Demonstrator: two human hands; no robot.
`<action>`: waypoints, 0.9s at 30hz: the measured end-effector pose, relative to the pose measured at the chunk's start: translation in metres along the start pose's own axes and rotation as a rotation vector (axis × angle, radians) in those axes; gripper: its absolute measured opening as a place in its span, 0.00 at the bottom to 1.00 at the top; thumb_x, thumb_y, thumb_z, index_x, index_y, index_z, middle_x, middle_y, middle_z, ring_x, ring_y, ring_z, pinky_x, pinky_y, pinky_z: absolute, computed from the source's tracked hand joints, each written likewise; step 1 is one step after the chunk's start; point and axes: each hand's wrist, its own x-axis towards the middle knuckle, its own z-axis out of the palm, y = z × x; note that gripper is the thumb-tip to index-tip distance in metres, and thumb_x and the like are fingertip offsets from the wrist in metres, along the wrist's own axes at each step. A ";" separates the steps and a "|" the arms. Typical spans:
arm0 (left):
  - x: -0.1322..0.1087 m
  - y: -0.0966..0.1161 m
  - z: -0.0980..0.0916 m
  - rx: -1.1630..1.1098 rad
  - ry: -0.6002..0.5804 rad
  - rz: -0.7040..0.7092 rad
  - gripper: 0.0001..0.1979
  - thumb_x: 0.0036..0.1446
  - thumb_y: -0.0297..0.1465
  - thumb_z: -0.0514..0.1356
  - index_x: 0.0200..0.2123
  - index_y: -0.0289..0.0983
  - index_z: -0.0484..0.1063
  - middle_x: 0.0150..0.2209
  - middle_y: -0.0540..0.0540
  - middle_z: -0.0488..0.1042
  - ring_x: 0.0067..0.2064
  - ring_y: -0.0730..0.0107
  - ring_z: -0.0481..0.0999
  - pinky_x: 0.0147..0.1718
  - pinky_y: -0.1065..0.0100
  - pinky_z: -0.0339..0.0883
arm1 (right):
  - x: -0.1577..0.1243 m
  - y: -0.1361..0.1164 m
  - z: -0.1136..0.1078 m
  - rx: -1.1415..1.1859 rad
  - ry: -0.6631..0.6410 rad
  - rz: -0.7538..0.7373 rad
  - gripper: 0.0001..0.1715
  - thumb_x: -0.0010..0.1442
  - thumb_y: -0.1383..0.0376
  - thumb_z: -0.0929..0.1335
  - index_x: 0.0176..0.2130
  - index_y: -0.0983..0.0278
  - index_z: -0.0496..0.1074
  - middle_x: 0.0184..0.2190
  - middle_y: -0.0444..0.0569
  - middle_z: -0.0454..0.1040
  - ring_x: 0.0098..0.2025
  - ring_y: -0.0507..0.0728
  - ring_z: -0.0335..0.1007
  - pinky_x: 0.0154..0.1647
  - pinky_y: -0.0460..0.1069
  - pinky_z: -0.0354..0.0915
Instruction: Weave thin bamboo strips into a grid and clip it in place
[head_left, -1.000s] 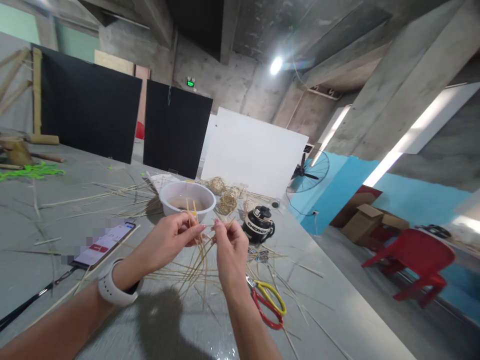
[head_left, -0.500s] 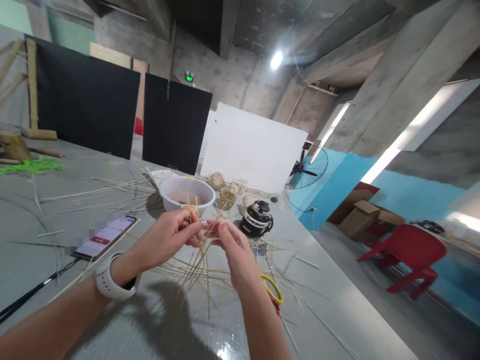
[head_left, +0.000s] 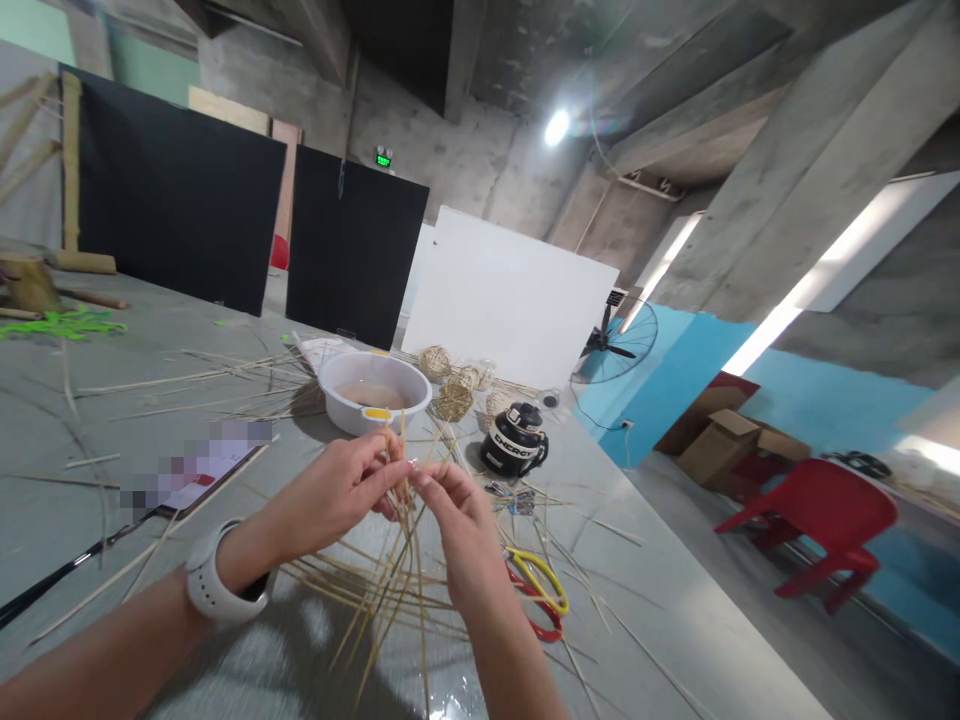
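Thin tan strips [head_left: 390, 590], like split bamboo or rattan, hang in a crossing bundle from between my hands, their loose ends fanning out below. My left hand [head_left: 352, 485], with a white-strapped watch on its wrist, is closed around the upper part of the bundle. Thumb and fingers of my right hand [head_left: 457, 510] pinch the strips just beside the left fingertips. The exact crossing point is partly hidden by the fingers. Behind the hands stands a white basin [head_left: 375, 395] with brownish water and a yellow tag on its rim.
Woven balls [head_left: 454, 398] sit behind a black jug [head_left: 514, 440] lettered ENERGY. Yellow- and red-handled scissors [head_left: 541, 595] lie right of my right forearm. A phone [head_left: 214, 470] rests at left. Loose strips are scattered over the grey table [head_left: 645, 570]. A red chair [head_left: 817, 520] stands beyond its right edge.
Both hands have drawn slightly lower and closer together, with the strips still held. The strips' lower ends now hang further down. More of the scissors shows beside my right forearm.
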 end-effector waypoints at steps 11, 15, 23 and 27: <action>-0.005 0.004 0.000 0.075 0.000 0.014 0.12 0.64 0.40 0.53 0.33 0.37 0.64 0.28 0.51 0.73 0.31 0.68 0.79 0.31 0.68 0.75 | -0.007 0.002 0.010 -0.130 0.148 -0.086 0.10 0.57 0.61 0.66 0.27 0.62 0.64 0.25 0.40 0.65 0.31 0.52 0.60 0.35 0.47 0.60; -0.009 0.010 -0.001 0.083 0.013 0.039 0.11 0.64 0.38 0.54 0.33 0.37 0.65 0.29 0.51 0.74 0.32 0.69 0.80 0.34 0.69 0.75 | -0.010 -0.002 0.009 -0.195 0.190 -0.139 0.09 0.57 0.62 0.65 0.27 0.61 0.63 0.26 0.40 0.65 0.32 0.52 0.60 0.36 0.48 0.60; -0.005 0.004 -0.006 0.036 0.021 0.097 0.11 0.64 0.38 0.53 0.33 0.37 0.64 0.27 0.51 0.73 0.30 0.69 0.78 0.33 0.67 0.74 | -0.014 -0.015 -0.007 -0.226 -0.223 0.004 0.15 0.58 0.54 0.68 0.30 0.64 0.69 0.27 0.44 0.69 0.32 0.52 0.63 0.36 0.48 0.60; -0.005 0.005 -0.005 0.068 0.040 0.114 0.11 0.64 0.38 0.53 0.33 0.37 0.65 0.26 0.51 0.73 0.29 0.70 0.77 0.32 0.69 0.72 | -0.014 -0.017 -0.013 -0.358 -0.242 -0.021 0.15 0.57 0.56 0.70 0.28 0.64 0.69 0.25 0.43 0.70 0.28 0.51 0.63 0.33 0.47 0.58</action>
